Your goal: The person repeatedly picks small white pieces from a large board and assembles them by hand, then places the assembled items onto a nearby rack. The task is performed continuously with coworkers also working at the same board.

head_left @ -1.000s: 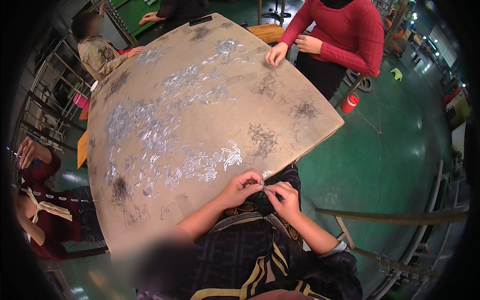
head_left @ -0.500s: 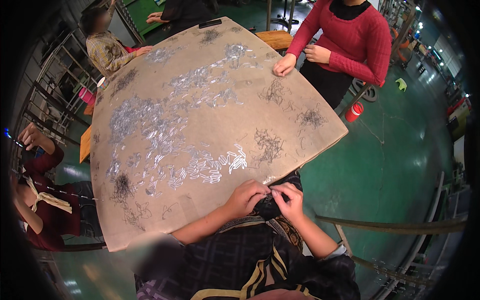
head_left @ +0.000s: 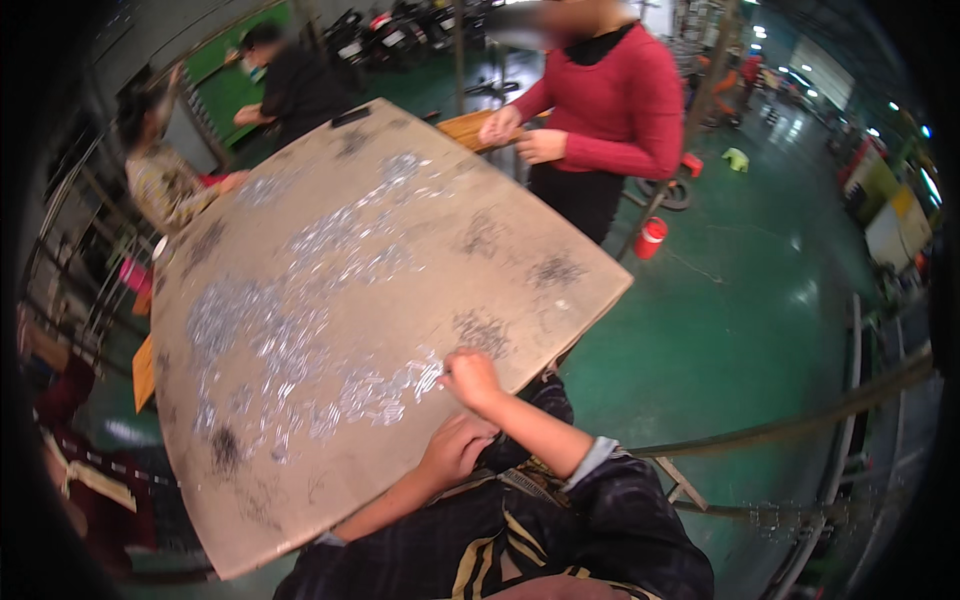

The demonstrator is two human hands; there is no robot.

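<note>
My right hand (head_left: 472, 380) reaches over the table at the near right end of a spread of small shiny silver strips (head_left: 385, 392). Its fingers are curled together, with the tips at the outermost strips; whether a strip is between them is hidden. Just below, at the table's near edge, my left hand (head_left: 457, 446) is closed, thumb and fingers pressed together, and whatever it may hold cannot be made out. A loose pile of thin dark curved wire-like pieces (head_left: 480, 332) lies just beyond my right hand.
The brown-covered table (head_left: 420, 300) bears more dark piles (head_left: 556, 270) along its edges and a dark flat object (head_left: 350, 117) at the far end. A person in a red sweater (head_left: 625, 105) stands at the far right; others sit at left. A red container (head_left: 651, 238) stands on the green floor.
My hands, formerly together at the table edge, have parted; the right has moved forward and left to the silver strips. The view has shifted. The red-sweatered person's hand has lifted off the table.
</note>
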